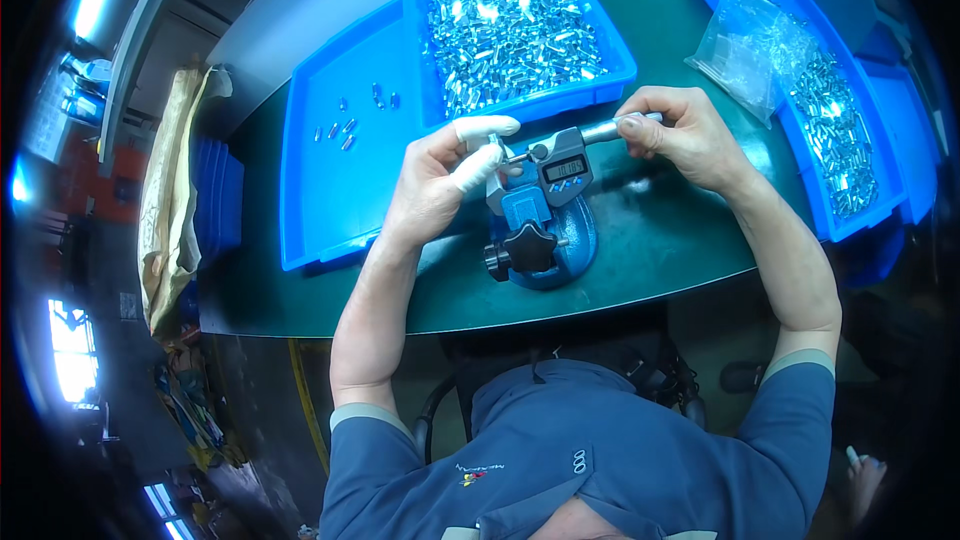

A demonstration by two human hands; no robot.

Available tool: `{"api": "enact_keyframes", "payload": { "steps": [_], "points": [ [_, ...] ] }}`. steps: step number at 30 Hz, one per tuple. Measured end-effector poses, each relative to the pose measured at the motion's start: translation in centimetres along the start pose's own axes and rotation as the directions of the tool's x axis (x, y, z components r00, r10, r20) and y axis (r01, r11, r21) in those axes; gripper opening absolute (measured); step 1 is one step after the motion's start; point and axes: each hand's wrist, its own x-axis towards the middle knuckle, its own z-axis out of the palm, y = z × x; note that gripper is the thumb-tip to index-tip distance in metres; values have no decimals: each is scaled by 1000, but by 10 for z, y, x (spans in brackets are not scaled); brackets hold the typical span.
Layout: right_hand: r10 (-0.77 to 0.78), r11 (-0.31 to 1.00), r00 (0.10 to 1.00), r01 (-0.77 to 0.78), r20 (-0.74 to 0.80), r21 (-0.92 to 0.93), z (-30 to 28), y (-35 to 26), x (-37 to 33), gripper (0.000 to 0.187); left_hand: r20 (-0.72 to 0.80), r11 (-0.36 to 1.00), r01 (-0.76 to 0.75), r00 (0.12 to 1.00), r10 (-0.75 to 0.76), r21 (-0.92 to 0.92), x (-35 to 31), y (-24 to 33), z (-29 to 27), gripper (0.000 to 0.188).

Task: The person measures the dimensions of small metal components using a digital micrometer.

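Note:
A digital micrometer (pixel 565 162) with a small grey display is clamped in a blue stand (pixel 572 248) that has a black star knob (pixel 530 248). My left hand (pixel 440 175), with white covers on its thumb and index finger, pinches at the measuring gap. A small shiny metal piece (pixel 495 141) shows between those fingertips, mostly hidden by them. On the other side, my right hand (pixel 690 135) holds the micrometer's thimble (pixel 603 131) at its outer end between thumb and bent fingers.
Behind the micrometer, a blue tray (pixel 628 70) is heaped with small shiny metal cylinders. Several similar pieces lie in the blue tray (pixel 345 202) at left. At right, another blue tray (pixel 812 210) holds metal parts and a clear plastic bag (pixel 738 55). All stand on a green table (pixel 660 240).

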Motion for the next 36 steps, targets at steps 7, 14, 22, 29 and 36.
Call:
{"api": "enact_keyframes", "payload": {
  "steps": [7, 14, 22, 29, 36],
  "points": [
    [5, 1000, 1000, -5, -4, -1, 0, -1, -1, 30, -11, 1000, -8, 1000, 8, -18, 2, -2, -3, 32],
    [-31, 998, 1000, 31, -2, -57, -1, -2, -2, 28, -31, 999, -42, 999, 43, 21, 3, -4, -3, 29],
    [-31, 999, 999, 31, -9, -21, 1, 4, 0, 28, -57, 999, -37, 998, 39, 35, 4, -8, -4, 26],
    [-17, 1000, 1000, 17, -15, 6, 1, 5, 1, 30, -56, 999, -33, 998, 34, 23, 3, -6, -3, 26],
    [-7, 1000, 1000, 7, -18, 14, 0, 5, 0, 31, -49, 999, -47, 998, 48, 24, 4, -7, -3, 28]
  ]
}}
